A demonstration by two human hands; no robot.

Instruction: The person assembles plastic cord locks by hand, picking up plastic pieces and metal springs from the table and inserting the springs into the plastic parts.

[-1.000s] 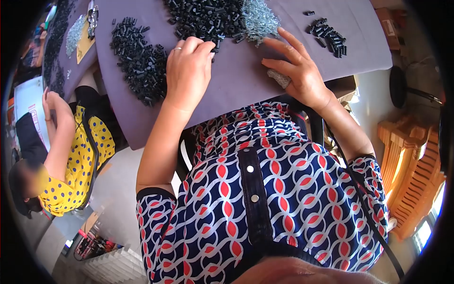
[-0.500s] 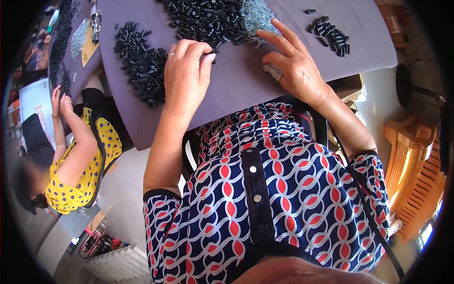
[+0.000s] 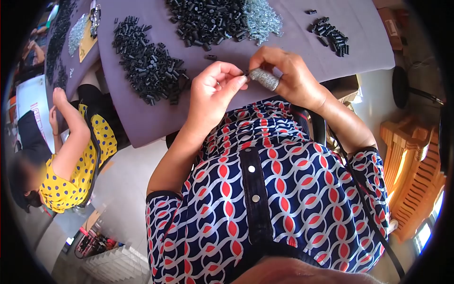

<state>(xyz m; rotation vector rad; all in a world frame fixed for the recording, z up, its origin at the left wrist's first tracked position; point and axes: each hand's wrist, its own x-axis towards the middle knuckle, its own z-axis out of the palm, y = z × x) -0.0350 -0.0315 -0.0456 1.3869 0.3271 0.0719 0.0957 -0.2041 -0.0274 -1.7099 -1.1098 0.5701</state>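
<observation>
My left hand (image 3: 213, 92) is closed in a pinch at the table's near edge, on a small black cylindrical piece (image 3: 246, 73) mostly hidden by the fingertips. Meeting it tip to tip, my right hand (image 3: 295, 78) is also pinched, its thumb wrapped in a grey textured cover (image 3: 264, 79). Whatever lies between the right fingertips is too small to make out. Beyond the hands is a large pile of black cylindrical pieces (image 3: 208, 21), touching a heap of small shiny, pale pieces (image 3: 262, 21). A second black pile (image 3: 149, 66) spreads left of my left hand. One loose black piece (image 3: 211, 57) lies just past it.
A smaller group of black pieces (image 3: 333, 38) lies on the purple-grey tabletop (image 3: 283, 9) at the right. At the left, a person in a yellow dotted top (image 3: 71, 165) sits by another table with a clipboard (image 3: 88, 42). A wooden chair (image 3: 411, 175) stands at right.
My left hand has moved right and nearer from the black piles. My right hand has left the pale heap and come in to meet it, its fingers closing from spread to pinched.
</observation>
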